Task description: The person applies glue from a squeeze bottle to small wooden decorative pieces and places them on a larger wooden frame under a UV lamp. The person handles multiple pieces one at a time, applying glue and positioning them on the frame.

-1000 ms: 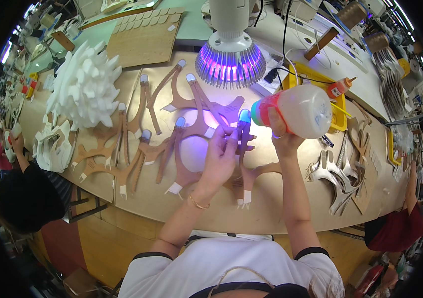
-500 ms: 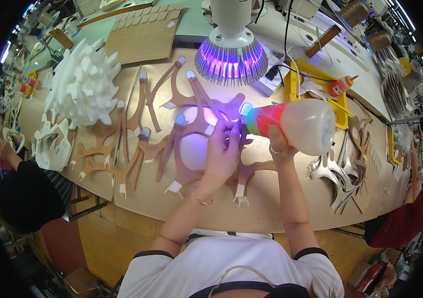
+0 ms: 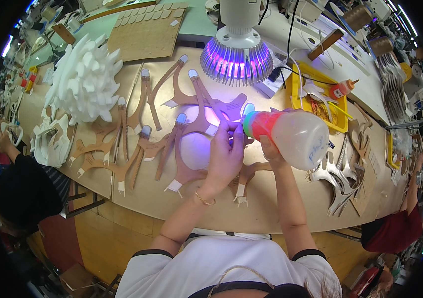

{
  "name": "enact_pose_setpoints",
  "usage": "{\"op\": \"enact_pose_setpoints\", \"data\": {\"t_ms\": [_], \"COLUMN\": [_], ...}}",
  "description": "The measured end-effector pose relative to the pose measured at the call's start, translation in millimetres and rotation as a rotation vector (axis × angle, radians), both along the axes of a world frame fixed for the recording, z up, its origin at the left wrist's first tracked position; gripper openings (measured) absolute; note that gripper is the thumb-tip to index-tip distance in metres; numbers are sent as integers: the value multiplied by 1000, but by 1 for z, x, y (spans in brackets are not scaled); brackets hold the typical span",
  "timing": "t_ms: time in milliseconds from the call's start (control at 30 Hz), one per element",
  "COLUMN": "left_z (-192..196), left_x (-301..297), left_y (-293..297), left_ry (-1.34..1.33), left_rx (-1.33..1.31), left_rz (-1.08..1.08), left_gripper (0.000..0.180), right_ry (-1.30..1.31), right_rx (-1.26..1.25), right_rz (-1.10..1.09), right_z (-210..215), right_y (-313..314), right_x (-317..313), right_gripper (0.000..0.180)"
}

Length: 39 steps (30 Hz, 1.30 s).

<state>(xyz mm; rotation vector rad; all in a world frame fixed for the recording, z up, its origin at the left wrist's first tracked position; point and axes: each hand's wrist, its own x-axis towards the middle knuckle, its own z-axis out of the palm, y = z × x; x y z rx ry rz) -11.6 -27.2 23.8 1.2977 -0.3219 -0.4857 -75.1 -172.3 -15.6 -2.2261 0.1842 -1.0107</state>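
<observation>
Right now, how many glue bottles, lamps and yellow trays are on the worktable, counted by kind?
Glue bottles: 2, the large translucent bottle in the right hand and the small orange bottle.
Lamps: 1, the purple-lit lamp.
Yellow trays: 1, the yellow tray.
Total: 4

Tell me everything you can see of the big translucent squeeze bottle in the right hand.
The big translucent plastic squeeze bottle has a cloudy white body, an orange-red neck section and a green collar at its nozzle end. It lies nearly horizontal, nozzle pointing left toward the brown branching cardboard cut-out under the violet lamp. The right hand grips it from below near the neck; the left hand has its fingertips by the nozzle. Faint handwriting marks its side.
</observation>
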Motion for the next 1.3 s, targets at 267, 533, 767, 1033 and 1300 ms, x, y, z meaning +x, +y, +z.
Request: {"op": "enact_pose_setpoints", "data": {"t_ms": [267, 533, 767, 1033, 1300], "left_z": [-1, 1, 4, 4, 5], "left_x": [3, 5, 4, 4, 3], "left_y": [3, 3, 5, 3, 3], "left_ry": [29, 111, 134, 157, 147], "left_rx": [-27, -67, -67, -63, -61], "left_rz": [-2, -66, -80, -83, -81], "left_gripper": [16, 20, 21, 19, 18], "right_ry": [-292, -219, -290, -181, -47], "right_rx": [324, 276, 245, 330, -79], "right_rz": [-54, -114, -102, -19, -34], "right_z": [7, 24, 22, 16, 1], "right_y": [17, 18, 15, 20, 4], "right_x": [12, 11, 15, 6, -2], "right_gripper": [68, 54, 49, 56, 79]}}
